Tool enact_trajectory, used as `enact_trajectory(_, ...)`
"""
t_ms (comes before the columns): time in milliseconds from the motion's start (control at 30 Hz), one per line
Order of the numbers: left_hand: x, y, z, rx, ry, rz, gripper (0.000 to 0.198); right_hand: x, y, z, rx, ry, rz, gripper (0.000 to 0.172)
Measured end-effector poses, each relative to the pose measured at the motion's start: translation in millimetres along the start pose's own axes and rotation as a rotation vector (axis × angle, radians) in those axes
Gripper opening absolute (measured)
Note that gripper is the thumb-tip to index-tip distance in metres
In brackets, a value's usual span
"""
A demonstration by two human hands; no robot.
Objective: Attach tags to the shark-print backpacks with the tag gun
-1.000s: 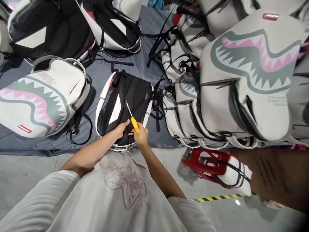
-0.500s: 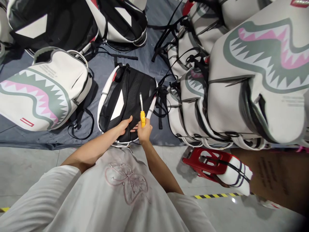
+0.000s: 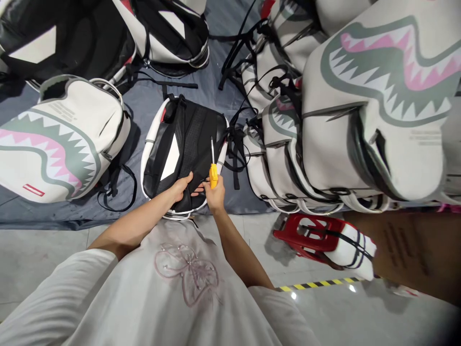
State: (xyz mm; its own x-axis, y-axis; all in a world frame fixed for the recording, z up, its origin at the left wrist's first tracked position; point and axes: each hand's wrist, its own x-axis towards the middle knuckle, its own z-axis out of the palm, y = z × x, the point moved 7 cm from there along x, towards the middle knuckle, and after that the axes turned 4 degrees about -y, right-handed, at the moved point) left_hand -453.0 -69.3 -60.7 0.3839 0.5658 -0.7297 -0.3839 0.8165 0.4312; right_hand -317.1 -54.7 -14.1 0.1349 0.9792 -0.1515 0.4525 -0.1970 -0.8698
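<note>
A black-backed backpack with white edges [image 3: 201, 125] lies back side up on the table edge, close against my body. My left hand [image 3: 183, 188] is at its lower end, thumb on top and fingers passing under a black strap [image 3: 188, 201]. My right hand [image 3: 215, 193] is closed around a yellow-handled tool [image 3: 213, 176] with a thin metal shaft pointing away from me; its exact kind is unclear. The fingertips of both hands almost meet over the black back panel. What the right fingertips pinch, if anything else, is too small to make out.
A white backpack with a shark-mouth print [image 3: 65, 139] lies at left. More black-backed bags [image 3: 173, 43] are behind. Shark-print backpacks [image 3: 334, 149] stand in a row at right, loose straps [image 3: 236, 149] beside them. A red stool [image 3: 309, 235] and a cardboard box [image 3: 414, 250] are below.
The view has shifted slightly, so the bags at left and right appear moved a little leftward. Both hands keep nearly the same place on the backpack, and the yellow-handled tool stays held.
</note>
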Motion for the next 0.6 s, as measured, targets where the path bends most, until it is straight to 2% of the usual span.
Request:
enact_trajectory(100,1.1,-0.8,-1.6,-0.012,0.035,0.006,0.052,3.6,-5.5,10.9,-0.045,-0.031,-0.036,0.030)
enact_trajectory(233,1.1,-1.8,-2.5,-0.045,0.048,0.006,0.049,3.1,-10.3,17.2,-0.245,-0.040,-0.086,0.024)
enact_trajectory(433,0.6,-1.4,-0.4,-0.009,0.015,-0.030,0.058,4.3,-8.1,10.9,-0.475,-0.013,-0.163,0.020)
enact_trajectory(600,1.2,-1.7,0.3,-0.005,0.010,-0.043,0.058,5.1,-1.7,0.6,-0.425,0.060,-0.088,0.016)
